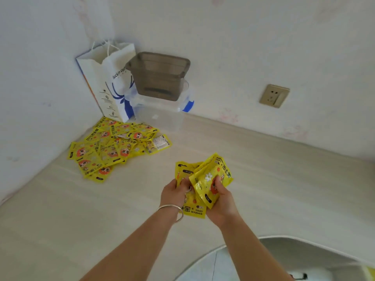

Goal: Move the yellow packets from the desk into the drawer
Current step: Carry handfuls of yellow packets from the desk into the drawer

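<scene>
A bunch of yellow hand-warmer packets (205, 175) is held above the middle of the pale desk (274, 179). My left hand (174, 192), with a silver bangle on its wrist, grips the bunch from the left. My right hand (222, 199) grips it from the right, thumb across the front packet. Several more yellow packets (113, 147) lie in a loose pile on the desk at the back left, near the corner of the walls. No drawer shows in this view.
A white and blue paper bag (107, 82) stands in the back corner. Beside it a smoky brown bin (160, 76) sits on a clear lidded box (162, 112). A wall socket (274, 96) is at the right. The desk's curved front edge (304, 242) runs at lower right.
</scene>
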